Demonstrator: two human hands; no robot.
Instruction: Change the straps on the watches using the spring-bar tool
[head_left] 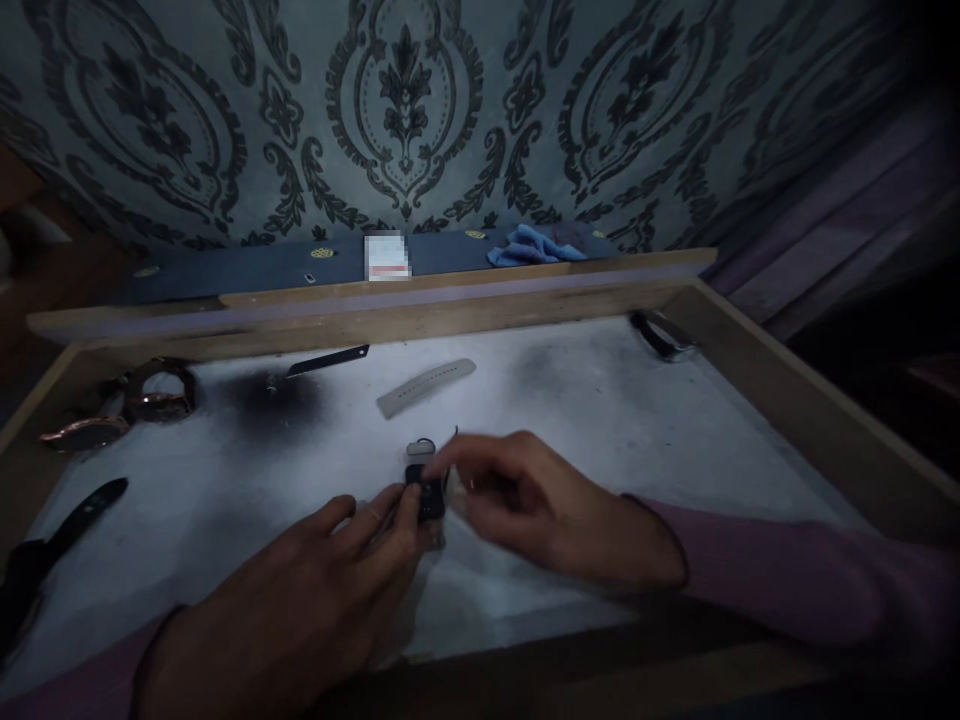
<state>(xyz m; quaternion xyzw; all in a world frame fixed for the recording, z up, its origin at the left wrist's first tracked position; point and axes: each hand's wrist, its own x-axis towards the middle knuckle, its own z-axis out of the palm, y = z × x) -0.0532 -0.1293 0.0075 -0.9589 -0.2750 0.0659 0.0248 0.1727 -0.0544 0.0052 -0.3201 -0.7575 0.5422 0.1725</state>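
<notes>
My left hand (330, 575) grips a small black square watch case (426, 494) near the front middle of the white work surface, with its fingertips on the case's left side. A short light strap piece (418, 449) sits at the case's far end. My right hand (517, 495) is at the case's right side, slightly blurred. Its index fingertip reaches over the case's upper edge, while the thumb stands apart below and the other fingers curl in. I see nothing held between them. A thin dark item (455, 431) shows just behind the index finger; its kind is unclear.
A grey strap (426, 387) and a dark blade (328, 361) lie farther back. Watches (161, 390) stand at left, a black strap (90, 505) lies front left, and another watch (663, 336) is back right. A wooden rim (757, 370) surrounds the surface; a blue cloth (534, 246) lies beyond.
</notes>
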